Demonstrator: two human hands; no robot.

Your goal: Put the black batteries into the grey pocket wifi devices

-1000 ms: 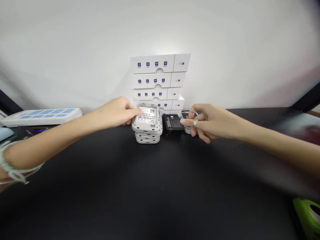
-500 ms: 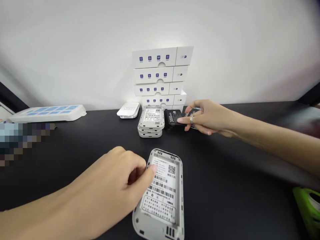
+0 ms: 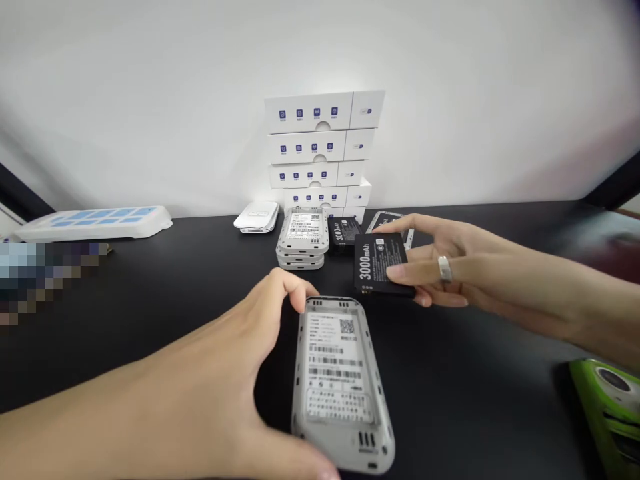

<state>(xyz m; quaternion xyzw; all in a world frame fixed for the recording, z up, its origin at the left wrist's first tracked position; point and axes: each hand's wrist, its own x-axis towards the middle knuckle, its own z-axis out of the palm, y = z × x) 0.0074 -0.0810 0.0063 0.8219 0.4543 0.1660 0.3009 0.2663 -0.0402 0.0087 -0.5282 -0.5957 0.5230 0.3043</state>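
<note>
The left hand (image 3: 225, 373) grips an unfilled device casing (image 3: 343, 380); the right hand (image 3: 455, 267) pinches a 3000mAh battery (image 3: 377, 257); beyond the left, the topmost stacked casing (image 3: 303, 228) is unfilled too.

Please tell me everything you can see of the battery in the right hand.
The battery is a thin, flat, black rectangle, plastic-looking. Large white characters reading 3000mAh run along its left side; the finer print is too small to read. Small pale marks, perhaps contacts, show at its near left corner. The right hand grips it printed side up over the black table, thumb on its face, index finger at its far edge.
</note>
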